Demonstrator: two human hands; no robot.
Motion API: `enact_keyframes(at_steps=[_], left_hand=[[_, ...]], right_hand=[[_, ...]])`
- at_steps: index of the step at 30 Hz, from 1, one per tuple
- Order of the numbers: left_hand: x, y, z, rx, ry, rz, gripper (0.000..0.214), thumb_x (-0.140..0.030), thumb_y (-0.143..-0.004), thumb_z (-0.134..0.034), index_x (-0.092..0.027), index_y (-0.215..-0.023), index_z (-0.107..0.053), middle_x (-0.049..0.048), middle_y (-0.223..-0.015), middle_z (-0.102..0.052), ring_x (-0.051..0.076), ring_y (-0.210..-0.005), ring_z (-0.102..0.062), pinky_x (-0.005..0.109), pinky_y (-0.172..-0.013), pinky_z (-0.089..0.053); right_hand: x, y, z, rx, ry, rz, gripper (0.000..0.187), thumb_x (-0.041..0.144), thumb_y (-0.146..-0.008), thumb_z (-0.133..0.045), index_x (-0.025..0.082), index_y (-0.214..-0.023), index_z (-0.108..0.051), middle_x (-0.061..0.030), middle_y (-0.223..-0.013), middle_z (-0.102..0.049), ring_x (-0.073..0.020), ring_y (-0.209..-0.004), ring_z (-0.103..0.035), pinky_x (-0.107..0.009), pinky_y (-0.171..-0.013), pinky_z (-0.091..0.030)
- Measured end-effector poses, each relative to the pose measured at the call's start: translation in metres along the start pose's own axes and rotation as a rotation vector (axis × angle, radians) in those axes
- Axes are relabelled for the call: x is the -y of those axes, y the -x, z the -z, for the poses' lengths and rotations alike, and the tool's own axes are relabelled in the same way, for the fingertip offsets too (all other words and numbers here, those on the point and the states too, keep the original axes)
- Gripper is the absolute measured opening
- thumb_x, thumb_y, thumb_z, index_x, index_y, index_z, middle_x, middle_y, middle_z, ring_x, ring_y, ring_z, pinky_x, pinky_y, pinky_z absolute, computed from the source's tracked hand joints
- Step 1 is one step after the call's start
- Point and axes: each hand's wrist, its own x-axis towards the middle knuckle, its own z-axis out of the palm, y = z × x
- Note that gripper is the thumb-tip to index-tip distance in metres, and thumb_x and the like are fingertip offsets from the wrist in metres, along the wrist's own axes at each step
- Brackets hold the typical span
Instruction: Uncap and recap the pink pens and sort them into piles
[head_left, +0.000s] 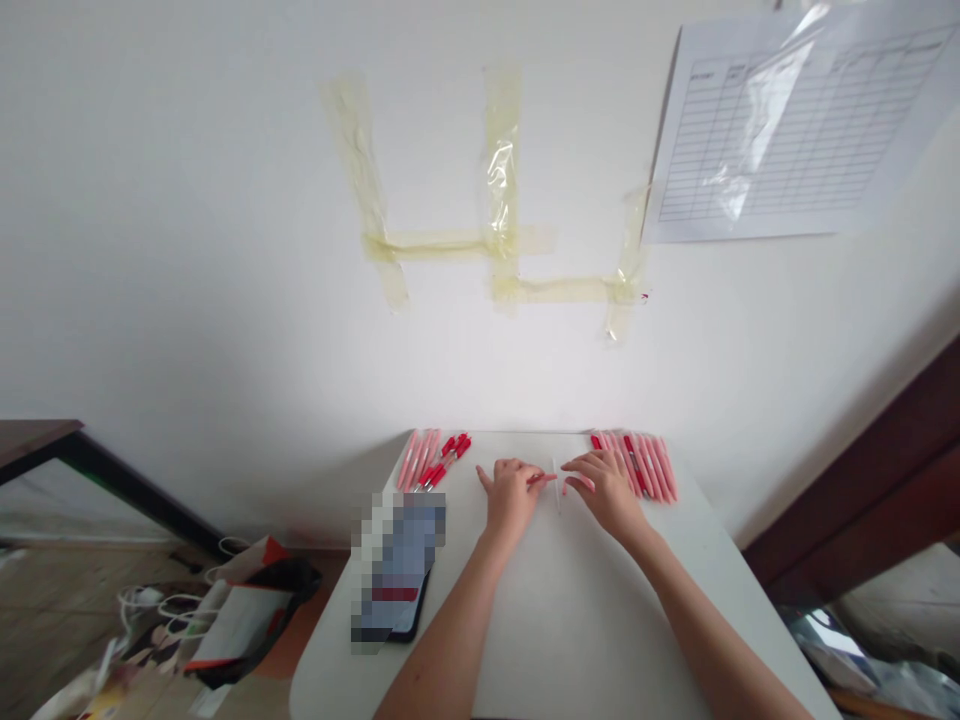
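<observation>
- Near the far end of the table (585,625), both hands work close together, between two groups of pens.
- Left hand (512,490): thumb and fingers are closed on a red-pink piece (545,479) whose tip points at the other hand. A light pinch near that tip should steady it best.
- Right hand (607,490): fingers are bent over a pink part (583,483); whether they grip it or merely cover it, I cannot tell.
- Between the hands lies a thin pale rod (556,490), apart from the right fingertips. It looks light enough to roll, so lift it by its middle rather than nudging it.
- If the pieces are to meet, line them up end to end first and press straight; a slanted push could bend something slender.
- Elbows need watching: the phone (397,575) lies just beside the left forearm.
- Set finished work well clear of the left pens (418,460) and right pens (651,468), so neither group is knocked askew.
</observation>
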Motion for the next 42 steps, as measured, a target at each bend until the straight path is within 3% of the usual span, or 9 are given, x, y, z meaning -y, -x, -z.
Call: enact_keyframes(at_steps=[7, 11, 19, 27, 38, 42], left_hand=[[-0.004, 0.003, -0.001, 0.046, 0.028, -0.114, 0.01, -0.035, -0.086, -0.066, -0.033, -0.092, -0.073, -0.0011, -0.095, -0.069, 0.021, -0.109, -0.052, 0.067, -0.116, -0.004], [-0.005, 0.003, 0.0, 0.042, 0.034, -0.14, 0.008, -0.035, -0.085, -0.066, -0.034, -0.09, -0.073, -0.0018, -0.095, -0.069, 0.021, -0.11, -0.051, 0.068, -0.116, -0.002], [-0.003, 0.001, 0.003, 0.006, 0.017, -0.099, 0.012, -0.036, -0.084, -0.068, -0.033, -0.095, -0.072, -0.0012, -0.098, -0.069, 0.021, -0.111, -0.053, 0.066, -0.117, -0.003], [-0.007, 0.001, 0.009, -0.071, 0.081, -0.128, 0.013, -0.039, -0.088, -0.062, -0.033, -0.093, -0.072, -0.0015, -0.099, -0.07, 0.019, -0.109, -0.054, 0.062, -0.118, -0.008], [-0.006, 0.0, 0.008, -0.111, 0.114, -0.087, 0.016, -0.044, -0.088, -0.06, -0.034, -0.093, -0.073, -0.0007, -0.101, -0.07, 0.02, -0.11, -0.055, 0.068, -0.116, -0.009], [-0.004, -0.001, 0.007, -0.085, 0.086, -0.053, 0.014, -0.043, -0.086, -0.064, -0.035, -0.092, -0.074, 0.0, -0.103, -0.069, 0.022, -0.111, -0.054, 0.07, -0.114, -0.009]], right_hand=[[0.004, 0.01, -0.009, -0.013, 0.037, -0.006, 0.022, 0.035, -0.095, -0.054, 0.03, -0.108, -0.07, -0.0049, -0.101, -0.073, -0.026, -0.103, -0.056, -0.05, -0.103, -0.032], [0.006, 0.011, -0.01, -0.02, 0.034, 0.003, 0.022, 0.036, -0.095, -0.052, 0.03, -0.099, -0.072, -0.0041, -0.094, -0.073, -0.0247, -0.099, -0.058, -0.051, -0.104, -0.029], [-0.003, 0.013, -0.011, -0.073, -0.078, -0.117, 0.022, 0.037, -0.094, -0.052, 0.028, -0.093, -0.072, -0.0032, -0.089, -0.073, -0.0236, -0.096, -0.061, -0.047, -0.103, -0.03], [0.004, 0.013, -0.011, -0.007, -0.156, -0.155, 0.018, 0.03, -0.09, -0.056, 0.029, -0.096, -0.073, -0.0046, -0.094, -0.072, -0.0247, -0.099, -0.06, -0.047, -0.101, -0.032], [0.001, 0.012, -0.01, -0.011, -0.153, -0.181, 0.019, 0.032, -0.09, -0.056, 0.029, -0.096, -0.073, -0.0039, -0.094, -0.073, -0.0244, -0.099, -0.061, -0.048, -0.102, -0.033], [-0.003, 0.013, -0.012, -0.045, -0.136, -0.185, 0.02, 0.033, -0.092, -0.054, 0.029, -0.097, -0.073, -0.0046, -0.095, -0.073, -0.0245, -0.099, -0.062, -0.053, -0.108, -0.026]])
